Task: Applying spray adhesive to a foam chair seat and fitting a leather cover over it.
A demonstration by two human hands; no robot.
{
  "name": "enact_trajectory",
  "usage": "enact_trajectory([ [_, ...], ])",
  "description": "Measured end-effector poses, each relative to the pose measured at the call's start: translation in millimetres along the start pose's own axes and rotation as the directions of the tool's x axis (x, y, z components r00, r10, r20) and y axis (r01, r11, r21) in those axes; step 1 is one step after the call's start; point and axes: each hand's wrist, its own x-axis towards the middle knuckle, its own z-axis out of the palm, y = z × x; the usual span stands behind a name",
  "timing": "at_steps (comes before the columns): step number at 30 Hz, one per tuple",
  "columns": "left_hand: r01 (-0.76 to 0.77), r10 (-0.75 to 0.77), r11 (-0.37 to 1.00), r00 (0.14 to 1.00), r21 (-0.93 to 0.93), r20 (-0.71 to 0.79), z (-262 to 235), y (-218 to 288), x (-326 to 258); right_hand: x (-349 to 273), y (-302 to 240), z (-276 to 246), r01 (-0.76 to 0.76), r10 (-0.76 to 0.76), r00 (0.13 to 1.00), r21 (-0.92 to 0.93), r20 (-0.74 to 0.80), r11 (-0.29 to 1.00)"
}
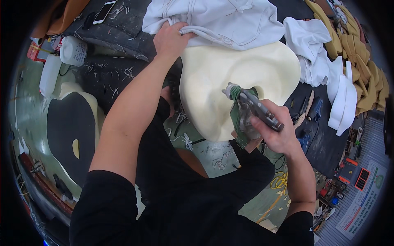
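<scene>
A cream, moulded foam seat pad (205, 88) lies in front of me, its far part covered by a white stitched cover (230, 20). My left hand (172, 39) pinches the folded edge of this cover at the pad's far left. In my right hand (277, 127) is a grey spray gun (260, 108), fingers wrapped round its handle. Its nozzle is above the middle of the foam, pointing to the far left. Green wrapping surrounds the cup under the gun. A hollow in the foam shows partly behind the gun.
Loose white fabric (308, 47) and white curved pieces (342, 96) lie right of the pad. Tan cut pieces (355, 53) are piled beyond. A phone (104, 12) rests at the far left, above white jugs (74, 51). Another foam pad (72, 135) with a dark underside leans at left.
</scene>
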Motion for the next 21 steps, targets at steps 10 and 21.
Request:
enact_trajectory([
  [10, -0.013, 0.013, 0.999, 1.000, -0.037, 0.002, 1, 0, 2, -8, 2, 0, -0.005, 0.004, 0.999, -0.010, -0.035, 1.000],
  [21, -0.021, 0.021, 1.000, 1.000, -0.006, 0.013, 1, 0, 1, -39, 14, -5, -0.044, 0.038, 0.992, -0.047, -0.122, 0.998],
])
